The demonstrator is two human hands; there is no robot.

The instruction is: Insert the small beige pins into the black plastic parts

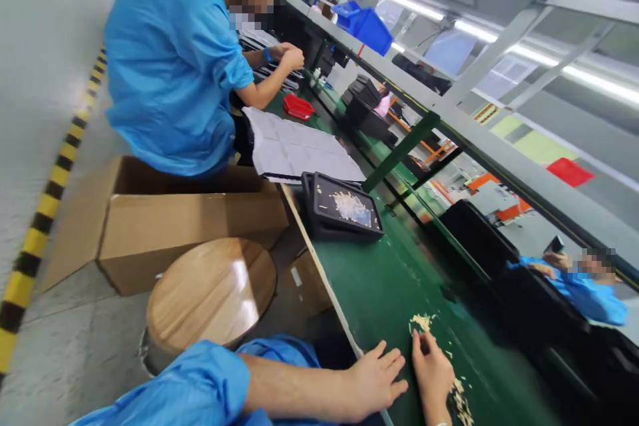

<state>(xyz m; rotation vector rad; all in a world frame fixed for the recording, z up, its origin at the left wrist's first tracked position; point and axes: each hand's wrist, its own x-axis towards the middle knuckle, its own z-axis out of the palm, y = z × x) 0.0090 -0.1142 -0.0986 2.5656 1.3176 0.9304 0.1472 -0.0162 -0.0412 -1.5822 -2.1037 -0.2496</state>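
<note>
My left hand (375, 381) is at the front edge of the green worktable (357, 279), palm down with its fingers spread. Close beside it, my right hand (432, 373) has its thumb and index finger curled together in a pinch. Whatever lies between those fingertips, if anything, is too small to make out. Just beyond the fingertips is a little pile of small pale pieces (422, 322). More of these pale pieces (460, 399) lie scattered on the green surface to the right of that hand.
Stacked black trays (344, 208) hold small pieces farther along the table, near white sheets (299, 143) and a red tray (298, 107). A co-worker in blue (170, 60) works beyond. A wooden round stool (212, 293) and an open cardboard box (190, 226) stand left.
</note>
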